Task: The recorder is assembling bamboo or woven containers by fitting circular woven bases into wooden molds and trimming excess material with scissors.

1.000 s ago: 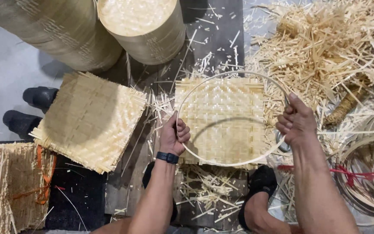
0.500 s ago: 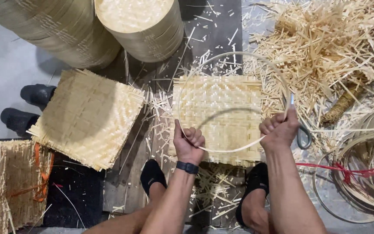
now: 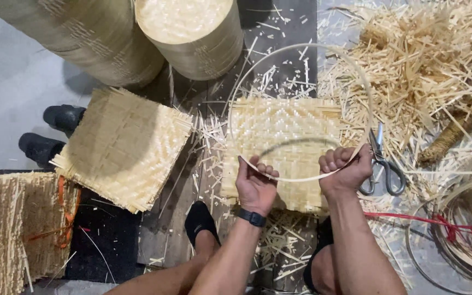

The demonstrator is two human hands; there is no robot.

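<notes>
The bamboo hoop (image 3: 301, 109) now stands raised and tipped above the woven mat (image 3: 282, 142), where a second ago it lay flatter around the mat. The left hand (image 3: 255, 186) pinches the hoop's near edge between thumb and fingers; the right hand (image 3: 345, 169) has slid inward and is closed in a fist around the same strip (both grips now sit close together). Scissors (image 3: 383, 164) lie just beside the right hand, among loose shavings (image 3: 438, 65).
</notes>
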